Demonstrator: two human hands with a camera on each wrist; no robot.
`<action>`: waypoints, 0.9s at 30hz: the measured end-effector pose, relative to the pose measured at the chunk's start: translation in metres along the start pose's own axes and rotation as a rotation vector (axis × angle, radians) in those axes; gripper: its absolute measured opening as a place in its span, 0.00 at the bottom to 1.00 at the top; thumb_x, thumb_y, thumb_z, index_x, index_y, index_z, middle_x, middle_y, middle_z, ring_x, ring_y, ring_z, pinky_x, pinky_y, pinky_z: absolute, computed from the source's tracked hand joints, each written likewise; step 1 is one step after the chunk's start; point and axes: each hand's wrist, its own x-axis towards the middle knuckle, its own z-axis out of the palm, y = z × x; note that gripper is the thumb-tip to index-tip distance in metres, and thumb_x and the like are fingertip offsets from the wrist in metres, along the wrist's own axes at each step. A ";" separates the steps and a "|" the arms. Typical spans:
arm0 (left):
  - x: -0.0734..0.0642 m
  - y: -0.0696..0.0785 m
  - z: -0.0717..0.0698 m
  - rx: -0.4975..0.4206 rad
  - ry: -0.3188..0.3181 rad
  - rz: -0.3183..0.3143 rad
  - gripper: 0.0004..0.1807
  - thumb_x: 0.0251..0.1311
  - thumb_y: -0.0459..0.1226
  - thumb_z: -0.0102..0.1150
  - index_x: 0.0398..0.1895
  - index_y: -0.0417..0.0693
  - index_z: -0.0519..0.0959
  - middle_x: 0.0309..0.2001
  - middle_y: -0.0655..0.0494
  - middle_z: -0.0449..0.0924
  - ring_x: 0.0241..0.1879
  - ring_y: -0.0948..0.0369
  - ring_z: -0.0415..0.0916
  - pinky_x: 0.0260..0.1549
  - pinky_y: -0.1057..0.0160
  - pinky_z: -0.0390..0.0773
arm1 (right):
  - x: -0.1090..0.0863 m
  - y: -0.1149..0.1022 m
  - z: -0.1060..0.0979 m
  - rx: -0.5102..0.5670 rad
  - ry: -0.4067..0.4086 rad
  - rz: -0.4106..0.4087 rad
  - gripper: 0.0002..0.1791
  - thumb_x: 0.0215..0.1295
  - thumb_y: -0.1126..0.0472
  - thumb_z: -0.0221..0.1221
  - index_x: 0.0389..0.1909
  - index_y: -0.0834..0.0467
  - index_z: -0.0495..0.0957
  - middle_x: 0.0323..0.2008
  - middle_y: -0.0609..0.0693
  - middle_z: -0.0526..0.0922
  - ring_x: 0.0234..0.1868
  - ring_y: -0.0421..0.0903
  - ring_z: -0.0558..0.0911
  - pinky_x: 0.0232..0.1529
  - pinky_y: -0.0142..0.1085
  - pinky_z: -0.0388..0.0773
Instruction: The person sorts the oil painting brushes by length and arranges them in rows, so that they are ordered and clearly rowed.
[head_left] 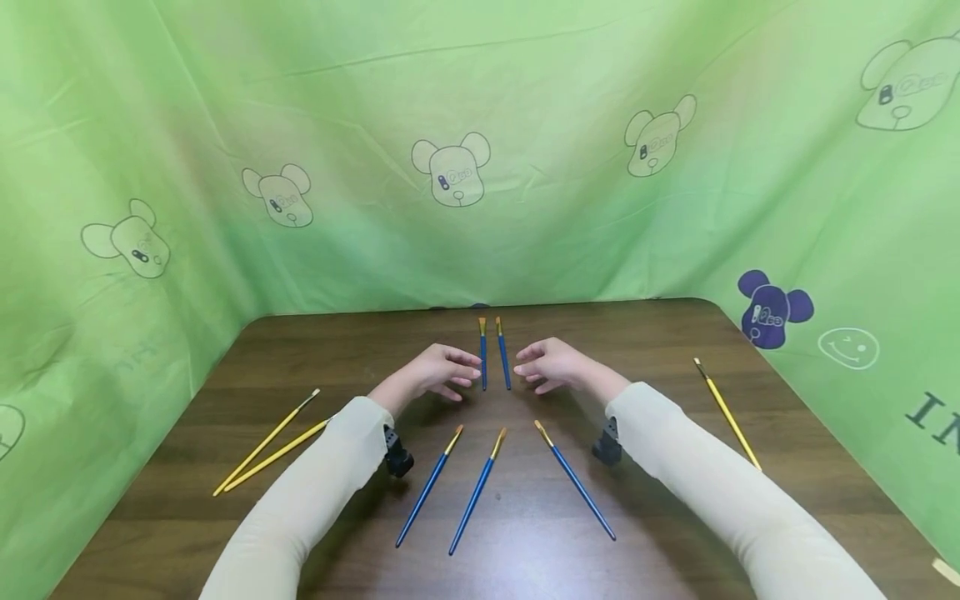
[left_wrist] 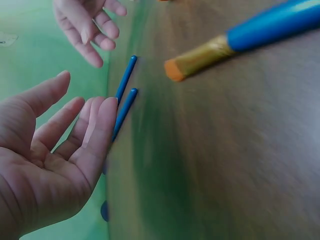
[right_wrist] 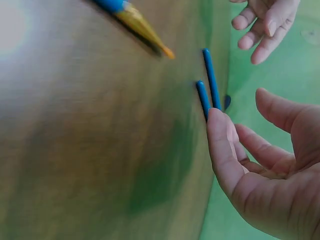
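Two blue paintbrushes, a left one point(head_left: 483, 354) and a right one point(head_left: 503, 354), lie side by side near the table's far edge, bristles pointing away. Just left of the pair is my left hand point(head_left: 444, 369), its fingers relaxed and its palm bare in the left wrist view. On the other side my right hand point(head_left: 553, 367) hovers with loosely bent fingers, nothing between them and the thumb. Closer to me lie three more blue paintbrushes: one point(head_left: 429, 487) at left, one point(head_left: 477, 492) in the middle, and one point(head_left: 575, 481) slanting at right.
Two yellow paintbrushes, one point(head_left: 266, 442) partly beside another point(head_left: 277, 455), lie on the left of the brown wooden table point(head_left: 360, 333); my left sleeve overlaps one tip. Another yellow paintbrush point(head_left: 727, 414) lies at right by my sleeve. A green printed cloth point(head_left: 360, 242) hangs behind the table.
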 end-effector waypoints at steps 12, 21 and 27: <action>-0.041 -0.026 -0.009 -0.007 -0.049 0.044 0.21 0.62 0.32 0.63 0.58 0.35 0.76 0.46 0.44 0.82 0.44 0.52 0.80 0.36 0.53 0.84 | -0.037 0.015 0.004 -0.002 0.030 -0.097 0.24 0.66 0.66 0.60 0.59 0.74 0.68 0.42 0.61 0.78 0.45 0.58 0.80 0.41 0.46 0.83; -0.066 -0.042 -0.009 0.005 -0.086 0.102 0.21 0.60 0.31 0.64 0.56 0.32 0.77 0.45 0.45 0.82 0.39 0.55 0.80 0.34 0.52 0.84 | -0.065 0.026 0.004 0.010 0.077 -0.146 0.24 0.65 0.66 0.61 0.59 0.74 0.69 0.43 0.60 0.77 0.43 0.55 0.80 0.39 0.45 0.83; -0.083 -0.053 -0.006 -0.027 -0.060 0.114 0.22 0.59 0.32 0.66 0.55 0.32 0.77 0.47 0.44 0.81 0.40 0.56 0.80 0.33 0.53 0.84 | -0.081 0.033 0.003 -0.009 0.104 -0.173 0.24 0.65 0.65 0.61 0.58 0.73 0.70 0.42 0.59 0.78 0.42 0.55 0.80 0.37 0.44 0.84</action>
